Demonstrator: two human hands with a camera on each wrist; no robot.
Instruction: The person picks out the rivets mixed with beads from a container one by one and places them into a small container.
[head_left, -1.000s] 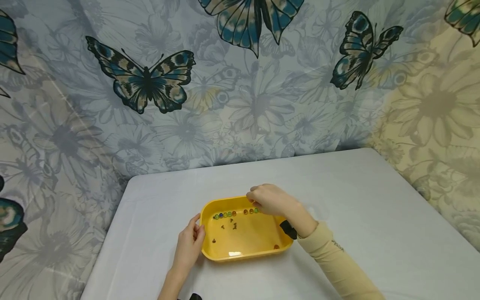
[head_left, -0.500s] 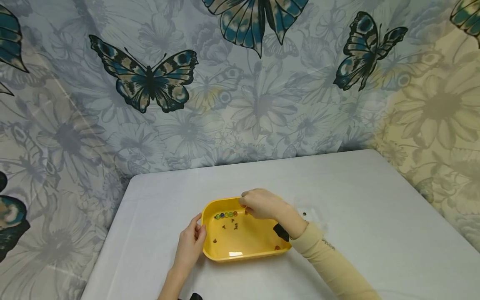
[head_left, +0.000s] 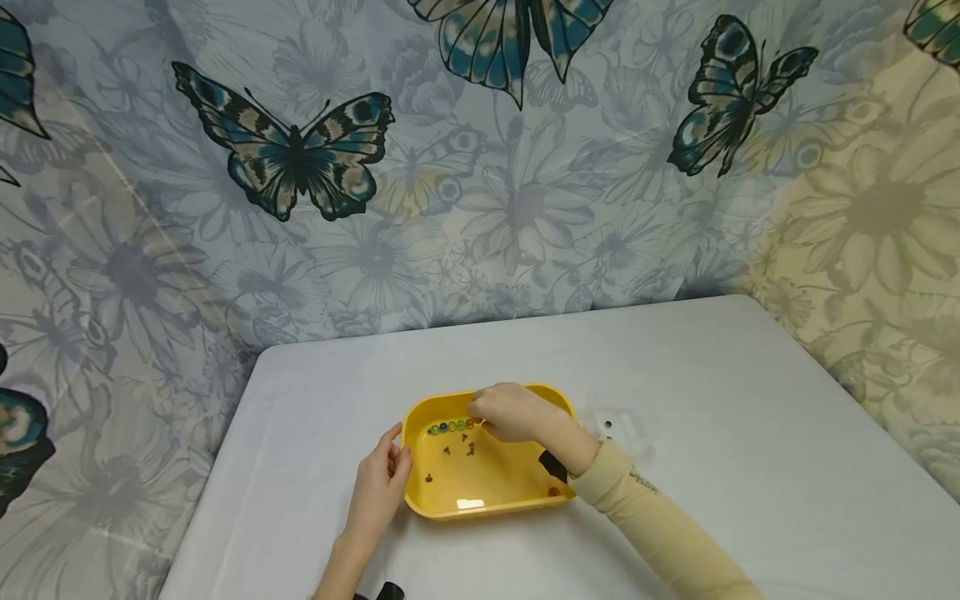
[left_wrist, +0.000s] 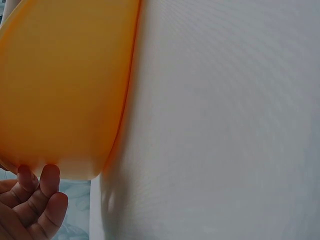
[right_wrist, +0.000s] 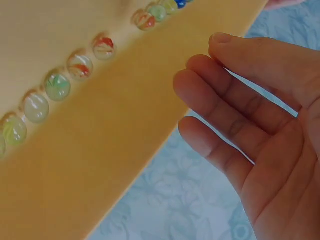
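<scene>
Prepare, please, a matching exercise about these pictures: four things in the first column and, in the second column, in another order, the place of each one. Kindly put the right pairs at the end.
Column 1
1. Left hand
2. Right hand
3. Blue marble
4. Lone orange marble

Column 2
A. In the near right corner of the yellow tray
B. Over the tray's far side
C. At the tray's left edge
D. In the row of marbles

Right pairs: 1-C, 2-B, 3-D, 4-A
</scene>
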